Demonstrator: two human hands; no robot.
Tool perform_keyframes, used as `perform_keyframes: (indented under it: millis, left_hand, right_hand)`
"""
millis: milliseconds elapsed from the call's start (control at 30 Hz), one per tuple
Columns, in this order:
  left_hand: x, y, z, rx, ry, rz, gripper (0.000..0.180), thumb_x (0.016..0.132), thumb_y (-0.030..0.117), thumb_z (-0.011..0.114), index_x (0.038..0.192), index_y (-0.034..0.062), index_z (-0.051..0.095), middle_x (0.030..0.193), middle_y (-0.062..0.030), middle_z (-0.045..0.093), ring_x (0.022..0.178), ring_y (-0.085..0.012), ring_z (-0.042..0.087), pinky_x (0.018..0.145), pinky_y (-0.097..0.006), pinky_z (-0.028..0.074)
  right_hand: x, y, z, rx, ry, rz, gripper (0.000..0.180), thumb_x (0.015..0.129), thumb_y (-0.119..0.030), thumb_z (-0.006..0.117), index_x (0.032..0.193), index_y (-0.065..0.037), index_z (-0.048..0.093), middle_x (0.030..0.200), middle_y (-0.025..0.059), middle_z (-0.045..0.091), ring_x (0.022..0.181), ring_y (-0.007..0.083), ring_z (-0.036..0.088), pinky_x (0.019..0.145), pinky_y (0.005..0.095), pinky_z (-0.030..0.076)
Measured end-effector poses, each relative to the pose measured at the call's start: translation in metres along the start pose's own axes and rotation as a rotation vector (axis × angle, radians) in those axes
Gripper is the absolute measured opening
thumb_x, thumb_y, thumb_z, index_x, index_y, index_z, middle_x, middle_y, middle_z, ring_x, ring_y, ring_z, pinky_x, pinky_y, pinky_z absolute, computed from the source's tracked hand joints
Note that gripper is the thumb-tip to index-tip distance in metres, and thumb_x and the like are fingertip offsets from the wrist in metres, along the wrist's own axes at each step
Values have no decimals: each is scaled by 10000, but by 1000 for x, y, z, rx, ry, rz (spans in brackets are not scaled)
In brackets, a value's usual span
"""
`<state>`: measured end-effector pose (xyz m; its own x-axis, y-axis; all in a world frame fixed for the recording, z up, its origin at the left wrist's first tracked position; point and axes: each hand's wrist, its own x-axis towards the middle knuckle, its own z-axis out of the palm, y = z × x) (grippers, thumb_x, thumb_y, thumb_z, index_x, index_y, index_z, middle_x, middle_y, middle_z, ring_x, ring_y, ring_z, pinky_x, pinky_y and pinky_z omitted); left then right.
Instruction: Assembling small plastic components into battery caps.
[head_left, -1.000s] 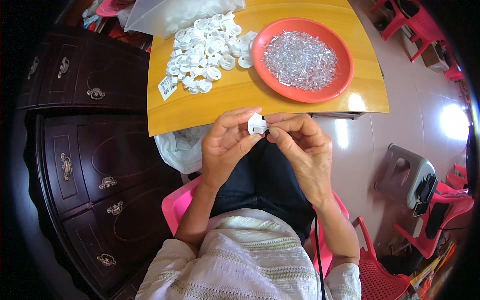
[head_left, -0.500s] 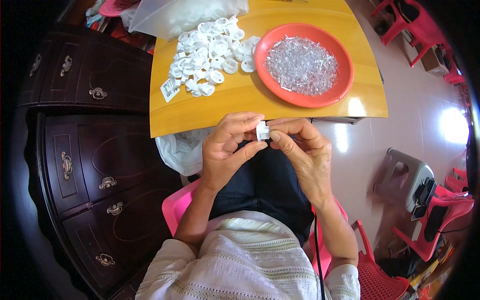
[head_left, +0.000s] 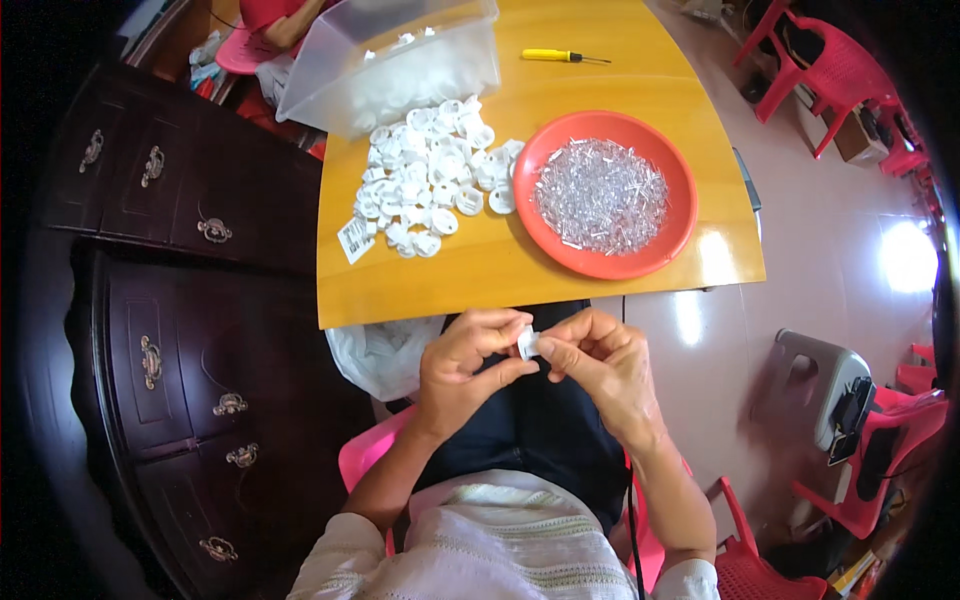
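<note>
Over my lap, just off the table's front edge, both hands meet at a small white plastic part point(head_left: 527, 343). The thumb and fingers of my left hand point(head_left: 470, 368) pinch it from the left. My right hand point(head_left: 603, 370) is closed at its right side, thumb against the fingertips; anything tiny between them is hidden. On the table, a pile of similar round white plastic parts point(head_left: 425, 180) lies left of a red plate point(head_left: 682, 215). Short clear plastic tubes point(head_left: 600, 195) are heaped on the plate.
A clear plastic bin point(head_left: 400, 70) leans behind the pile. A yellow-handled screwdriver point(head_left: 548, 56) lies at the back of the wooden table point(head_left: 450, 290). Below its left edge hangs a white bag point(head_left: 375, 365). Dark cabinets point(head_left: 230, 310) stand left; a person's arm point(head_left: 293, 27) shows top left.
My view has tilted up, so table and hands sit lower in the picture, and the screwdriver and another person's arm now show. The white part has turned slightly between my fingers.
</note>
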<state>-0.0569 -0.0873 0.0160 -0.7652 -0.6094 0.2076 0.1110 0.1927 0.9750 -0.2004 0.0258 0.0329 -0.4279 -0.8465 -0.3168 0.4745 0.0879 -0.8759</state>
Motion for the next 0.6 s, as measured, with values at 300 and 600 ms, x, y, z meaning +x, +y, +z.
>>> perform_keyframes:
  millis: [300,600]
  left_hand:
    - [47,12,-11,241,-286,21,329,767,-15,754,1077,-8,641,1072,-107,633,791,-127,635,715,-235,526]
    - [222,61,-123,1026,74,472,310,805,36,688,1109,41,633,1066,-116,615,862,-246,626,728,-320,528]
  right_hand:
    - [9,2,-8,-42,125,-13,110,867,-86,706,923,-5,656,801,22,656,698,63,576,620,209,464]
    - [20,-51,-18,-1046,395,-334,214,822,-113,706,993,-22,613,890,130,605,729,271,630,632,388,498]
